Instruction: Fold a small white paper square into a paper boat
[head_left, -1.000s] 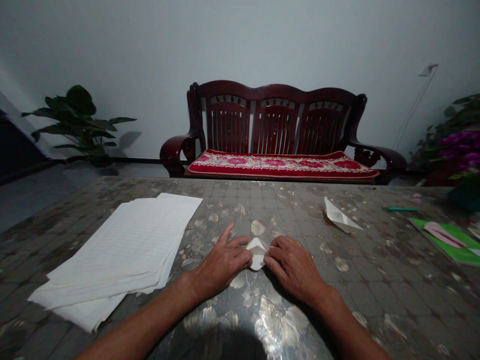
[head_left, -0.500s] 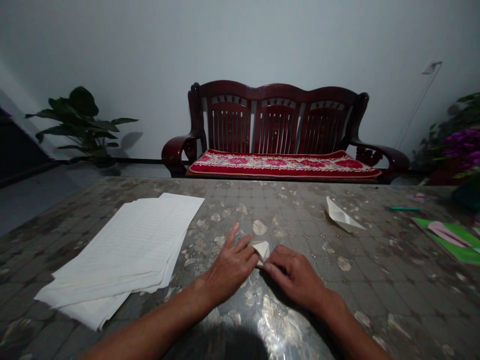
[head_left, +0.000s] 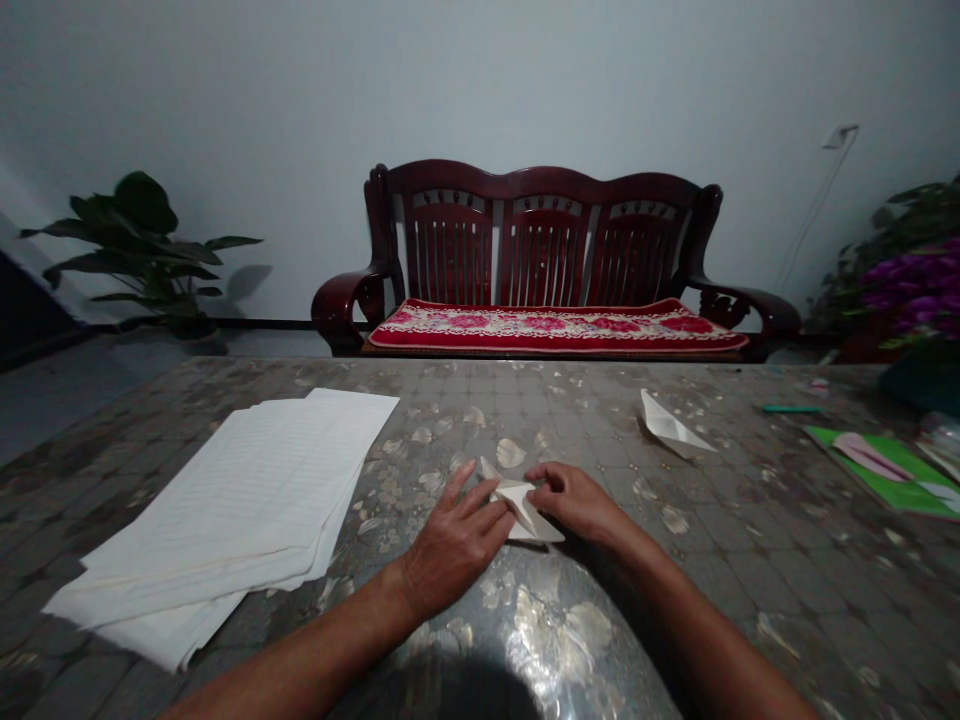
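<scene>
A small piece of folded paper (head_left: 534,522), with creased flaps and pointed corners, lies on the patterned table in front of me. My left hand (head_left: 465,535) holds its left side down, the index finger raised and the other fingertips on the paper; the thumb is hidden. At the upper right edge, my right hand (head_left: 571,498) pinches a flap between thumb and fingers. Farther off to the right stands a folded paper boat (head_left: 675,428), apart from both hands.
A stack of lined paper sheets (head_left: 240,490) spreads over the table's left side. On the right lie a green sheet (head_left: 892,475) with a pink item (head_left: 870,455) and a teal pen (head_left: 792,409). Behind the table (head_left: 720,610) stands a wooden bench (head_left: 544,240) with a red cover.
My right hand has moved up from the folded paper's lower right edge to its upper right. The paper now looks wider, with more flaps showing. The view has shifted slightly right.
</scene>
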